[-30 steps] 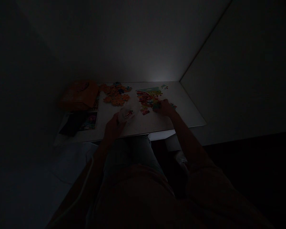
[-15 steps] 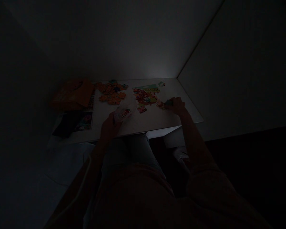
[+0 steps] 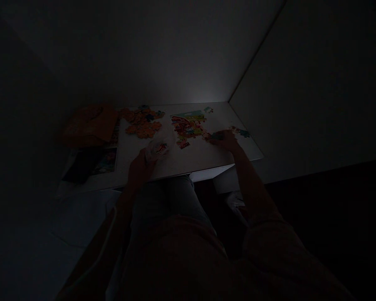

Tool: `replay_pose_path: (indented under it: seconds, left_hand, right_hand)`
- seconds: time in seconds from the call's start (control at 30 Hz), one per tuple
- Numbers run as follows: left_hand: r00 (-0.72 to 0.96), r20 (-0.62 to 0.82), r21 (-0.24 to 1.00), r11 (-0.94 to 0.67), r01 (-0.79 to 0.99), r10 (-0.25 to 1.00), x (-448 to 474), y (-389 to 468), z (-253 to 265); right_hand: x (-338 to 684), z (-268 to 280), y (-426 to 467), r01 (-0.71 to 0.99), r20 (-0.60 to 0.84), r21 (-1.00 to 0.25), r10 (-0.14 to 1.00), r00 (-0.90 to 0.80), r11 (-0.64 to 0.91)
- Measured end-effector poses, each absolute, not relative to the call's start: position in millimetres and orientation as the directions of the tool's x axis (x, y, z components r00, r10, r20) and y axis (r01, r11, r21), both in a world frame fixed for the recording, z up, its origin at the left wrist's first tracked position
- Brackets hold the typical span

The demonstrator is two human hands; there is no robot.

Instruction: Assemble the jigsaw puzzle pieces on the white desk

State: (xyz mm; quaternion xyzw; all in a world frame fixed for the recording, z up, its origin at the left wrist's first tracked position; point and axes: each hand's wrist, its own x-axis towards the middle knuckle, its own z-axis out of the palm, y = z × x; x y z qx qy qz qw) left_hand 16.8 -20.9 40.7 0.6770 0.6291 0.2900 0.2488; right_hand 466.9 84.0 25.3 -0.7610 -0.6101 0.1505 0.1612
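Observation:
On the white table lies a partly joined jigsaw puzzle (image 3: pixel 188 127) with a colourful picture of a red building and green ground. My right hand (image 3: pixel 228 141) is at the puzzle's right side, closed on a greenish puzzle piece (image 3: pixel 217 136); its fingertips are dim. Toward the near left, my left hand (image 3: pixel 140 166) grips clear crinkled plastic, seemingly a bag (image 3: pixel 152 151), with a reddish printed patch showing in or through it. A loose pink puzzle piece (image 3: pixel 183 144) lies just below the joined part. Several pieces (image 3: pixel 240 132) lie beyond my right hand.
A heap of orange-backed puzzle pieces (image 3: pixel 143 123) lies left of the puzzle. An orange bag (image 3: pixel 90 127) and a dark flat item (image 3: pixel 83 165) are farther left, over printed sheets (image 3: pixel 106 161). One piece (image 3: pixel 208 110) sits near the wall (image 3: pixel 175 62). The room is very dark.
My right hand has moved slightly left and nearer the puzzle with the greenish piece, uncovering pieces at the right. My left hand still holds the plastic. The view has shifted a little.

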Motion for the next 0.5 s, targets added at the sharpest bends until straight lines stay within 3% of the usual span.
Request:
replay_pose_path:
  seconds: [0.1,0.37,0.5]
  left_hand:
    - [0.054,0.086,0.702,-0.099,0.705,0.995,16.8,-20.9,41.8]
    - [0.055,0.092,0.696,-0.104,0.710,0.994,18.5,-20.7,46.1]
    - [0.066,0.112,0.701,-0.126,0.702,0.992,16.9,-20.8,46.6]
  right_hand:
    - [455.9,24.2,89.4,0.845,-0.025,-0.525,0.994,0.104,-0.102]
    - [428.4,35.4,98.9,0.735,-0.058,-0.676,0.998,0.014,-0.050]
    - [444.8,41.8,99.9,0.735,-0.019,-0.677,0.999,0.045,-0.046]
